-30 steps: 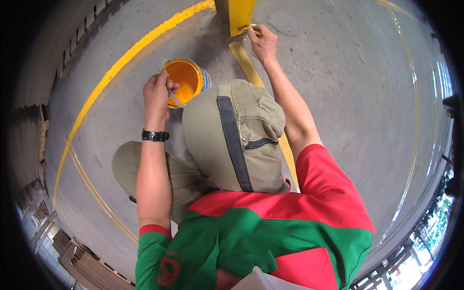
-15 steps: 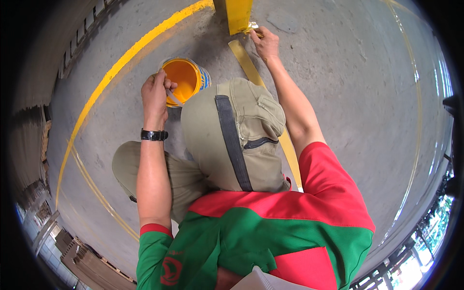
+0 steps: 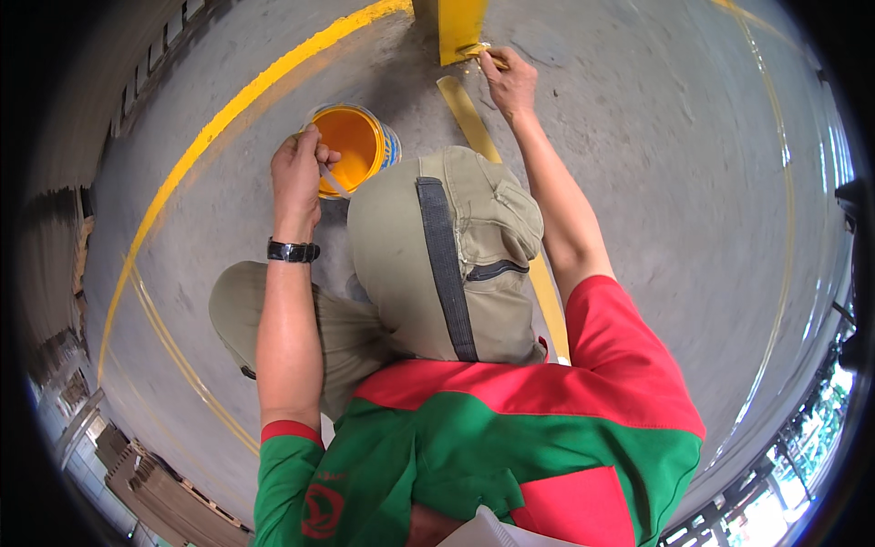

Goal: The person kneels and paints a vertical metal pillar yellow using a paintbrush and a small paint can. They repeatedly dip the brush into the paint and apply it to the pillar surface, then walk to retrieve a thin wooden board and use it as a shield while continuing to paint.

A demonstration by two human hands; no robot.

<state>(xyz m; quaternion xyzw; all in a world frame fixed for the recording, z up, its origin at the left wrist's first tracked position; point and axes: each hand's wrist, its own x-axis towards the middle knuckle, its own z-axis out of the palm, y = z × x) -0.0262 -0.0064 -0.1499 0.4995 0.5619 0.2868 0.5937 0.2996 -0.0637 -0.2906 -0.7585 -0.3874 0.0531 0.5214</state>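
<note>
My left hand (image 3: 299,173) grips the rim and wire handle of a small open can of yellow-orange paint (image 3: 357,139) standing on the concrete floor. My right hand (image 3: 510,84) reaches farther ahead and is shut on a paintbrush (image 3: 478,52). The bristles touch the lower edge of a freshly painted bright yellow patch (image 3: 460,23). A paler yellow stripe (image 3: 467,111) runs from that patch back toward me under my right arm. My khaki cap (image 3: 447,246) hides the floor right in front of me.
A long curved yellow line (image 3: 219,123) crosses the grey concrete floor (image 3: 674,182) to the left of the can. Thinner yellow lines run at the far left and far right. Stacked boards or pallets (image 3: 137,474) lie at the lower left edge.
My right hand has edged slightly to the right with the brush against the yellow patch. The left hand and the can have stayed put.
</note>
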